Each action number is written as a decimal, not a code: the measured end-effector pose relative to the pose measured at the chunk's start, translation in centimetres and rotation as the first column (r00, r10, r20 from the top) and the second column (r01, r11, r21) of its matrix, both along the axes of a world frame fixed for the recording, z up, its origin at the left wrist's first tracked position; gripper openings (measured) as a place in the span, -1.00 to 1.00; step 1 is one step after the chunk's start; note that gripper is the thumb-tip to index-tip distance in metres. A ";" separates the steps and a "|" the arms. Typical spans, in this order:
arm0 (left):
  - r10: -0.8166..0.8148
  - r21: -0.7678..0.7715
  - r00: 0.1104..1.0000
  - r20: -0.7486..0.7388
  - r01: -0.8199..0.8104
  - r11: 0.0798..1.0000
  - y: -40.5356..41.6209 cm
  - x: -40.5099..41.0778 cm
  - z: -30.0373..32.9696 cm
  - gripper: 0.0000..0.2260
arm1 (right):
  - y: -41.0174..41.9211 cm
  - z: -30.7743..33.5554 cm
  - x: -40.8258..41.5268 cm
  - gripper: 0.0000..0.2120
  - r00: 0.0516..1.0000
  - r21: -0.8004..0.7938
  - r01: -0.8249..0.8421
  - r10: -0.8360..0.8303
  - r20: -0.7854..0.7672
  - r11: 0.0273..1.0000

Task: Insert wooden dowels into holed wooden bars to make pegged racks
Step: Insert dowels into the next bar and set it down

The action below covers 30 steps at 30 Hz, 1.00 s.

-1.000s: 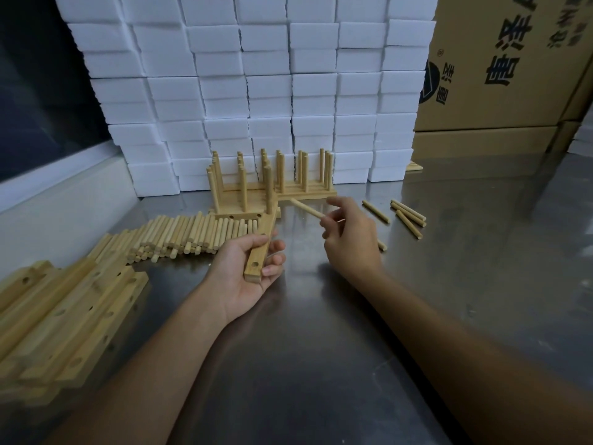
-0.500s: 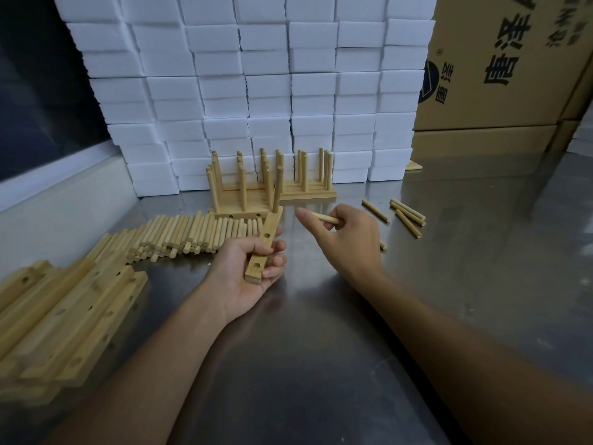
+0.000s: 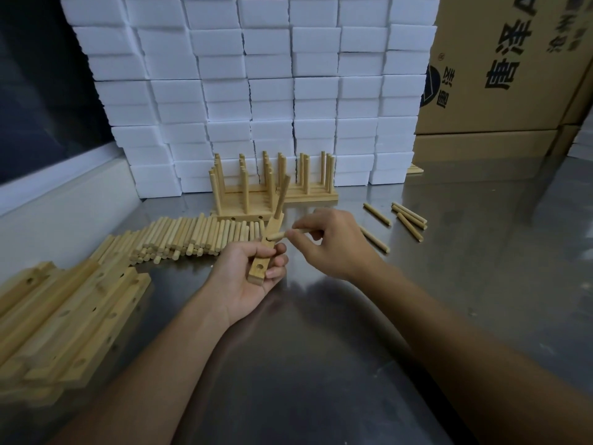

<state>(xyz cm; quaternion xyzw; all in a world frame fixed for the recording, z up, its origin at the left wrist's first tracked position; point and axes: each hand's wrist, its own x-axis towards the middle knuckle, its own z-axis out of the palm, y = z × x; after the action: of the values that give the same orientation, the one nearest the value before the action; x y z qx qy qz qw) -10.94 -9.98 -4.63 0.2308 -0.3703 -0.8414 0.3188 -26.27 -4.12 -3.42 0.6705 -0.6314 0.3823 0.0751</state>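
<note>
Holed pale wooden bar [image 3: 263, 255] lies gripped in the left hand [image 3: 247, 277], its long axis running away from the person and a little to the right, the near end with one open hole showing just above the palm. That left grip is clamped round the bar's middle, thumb on one side and curled fingers on the other. Just beyond the thumb sits another hole, and this is what the coming move turns on: the short round wooden dowel [image 3: 280, 235], pinched in the right hand [image 3: 330, 242], lies nearly crosswise to the bar, its free tip pointing left and meeting the bar at that middle hole. The right grip is closed on the dowel's far end, to the right of the bar, so it must tip the dowel upright, I judge, before pushing it in. At the bar's far end one dowel [image 3: 282, 195] already stands, leaning slightly. Farther off on the steel table [image 3: 321, 364] lie a row of loose dowels [image 3: 192, 234], a few stray ones [image 3: 409, 216] to the right, and finished pegged racks [image 3: 272, 184].
</note>
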 end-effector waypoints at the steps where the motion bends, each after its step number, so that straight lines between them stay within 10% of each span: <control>1: -0.002 -0.002 1.000 0.006 0.002 1.000 0.0 0.0 0.0 -0.66 | 0.0 0.4 0.0 -0.83 1.000 0.009 -0.003 0.004 -0.031 1.000; 6: 0.008 0.016 1.000 0.005 -0.008 1.000 -0.2 -0.1 -0.1 -0.67 | -0.3 3.0 0.5 -0.87 0.952 0.084 -0.010 0.036 -0.306 0.996; 14: 0.000 0.063 1.000 -0.015 0.001 0.998 -0.2 -0.2 -0.2 -0.67 | -1.9 8.6 2.4 -0.82 0.513 0.304 -0.030 0.276 -0.813 0.952; 21: 0.008 0.050 1.000 -0.016 -0.007 0.999 -0.3 -0.2 -0.3 -0.73 | -3.2 7.4 2.5 -0.67 0.906 0.519 0.200 0.045 -0.421 0.831; 27: 0.001 0.081 1.000 -0.023 0.001 0.997 -0.4 -0.1 -0.3 -0.68 | -2.7 8.5 2.8 -0.75 0.607 0.371 0.077 0.252 -0.754 0.925; 30: -0.007 0.094 0.999 -0.053 0.012 0.996 -0.1 0.0 0.0 -0.75 | -3.0 8.9 3.1 -0.70 0.657 0.388 0.098 0.233 -0.717 0.916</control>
<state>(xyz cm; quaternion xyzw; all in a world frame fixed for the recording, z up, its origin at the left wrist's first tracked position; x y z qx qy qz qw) -10.98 -10.12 -4.67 0.2217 -0.3230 -0.8651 0.3133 -23.19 -7.08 5.47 0.7919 -0.5811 -0.0611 0.1777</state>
